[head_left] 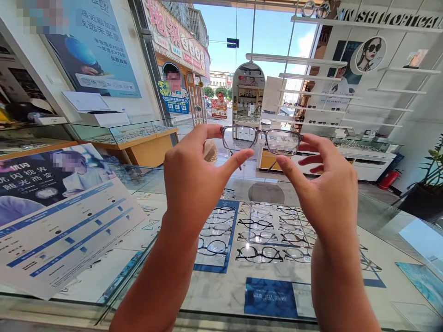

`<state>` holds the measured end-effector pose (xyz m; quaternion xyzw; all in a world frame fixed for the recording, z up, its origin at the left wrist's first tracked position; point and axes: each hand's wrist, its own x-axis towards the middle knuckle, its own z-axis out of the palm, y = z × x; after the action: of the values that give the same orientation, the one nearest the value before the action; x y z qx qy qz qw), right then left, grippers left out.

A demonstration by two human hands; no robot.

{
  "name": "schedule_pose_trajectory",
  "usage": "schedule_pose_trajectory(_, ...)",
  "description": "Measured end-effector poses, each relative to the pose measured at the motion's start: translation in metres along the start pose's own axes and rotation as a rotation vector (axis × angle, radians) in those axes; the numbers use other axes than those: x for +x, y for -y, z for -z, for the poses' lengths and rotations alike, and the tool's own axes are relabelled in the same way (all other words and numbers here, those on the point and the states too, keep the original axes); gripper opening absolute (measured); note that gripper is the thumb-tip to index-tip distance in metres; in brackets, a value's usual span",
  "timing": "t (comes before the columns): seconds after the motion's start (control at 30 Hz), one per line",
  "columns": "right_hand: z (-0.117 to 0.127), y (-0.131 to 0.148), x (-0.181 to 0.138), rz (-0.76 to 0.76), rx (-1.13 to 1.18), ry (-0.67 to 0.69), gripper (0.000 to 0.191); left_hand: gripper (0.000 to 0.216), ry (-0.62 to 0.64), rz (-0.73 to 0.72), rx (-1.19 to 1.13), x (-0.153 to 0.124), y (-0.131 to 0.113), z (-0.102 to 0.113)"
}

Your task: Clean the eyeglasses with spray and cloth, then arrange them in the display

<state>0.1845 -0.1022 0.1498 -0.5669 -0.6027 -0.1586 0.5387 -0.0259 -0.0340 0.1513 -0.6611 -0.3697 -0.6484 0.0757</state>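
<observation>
While your left hand [189,173] pinches one end of glasses [262,131] and right hand [327,182] pinches other, you hold pair raised clear of worktop [214,299]. Lifting looks done; pair not set down. Other frames [259,253] lie in rows below.

Bright daylight fills the glass shopfront [221,27] behind the tall arched mirror [248,99]. Right of the mirror I see white shelves [297,59] hanging in tiers; farther right, a red fire extinguisher [388,180] and a potted plant [424,198]. Left of it, a blue poster [100,50] covers the wall [136,55] above a wooden counter [148,147].
</observation>
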Motion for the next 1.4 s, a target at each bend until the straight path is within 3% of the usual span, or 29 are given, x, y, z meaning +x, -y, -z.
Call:
schedule_pose_trajectory(0.7,0.010,-0.007,0.002,-0.008,-0.057,0.080,0.057,0.049,-0.022,-0.089,0.013,-0.007,-0.005,-0.010)
schedule_pose_trajectory(1.03,0.002,-0.016,0.009,-0.094,-0.019,0.167,0.070,0.052,-0.040,-0.118,0.038,-0.007,-0.002,-0.019)
schedule_pose_trajectory(1.4,0.005,-0.021,0.011,-0.099,-0.038,0.204,0.058,0.053,-0.037,-0.135,0.048,-0.011,-0.004,-0.026)
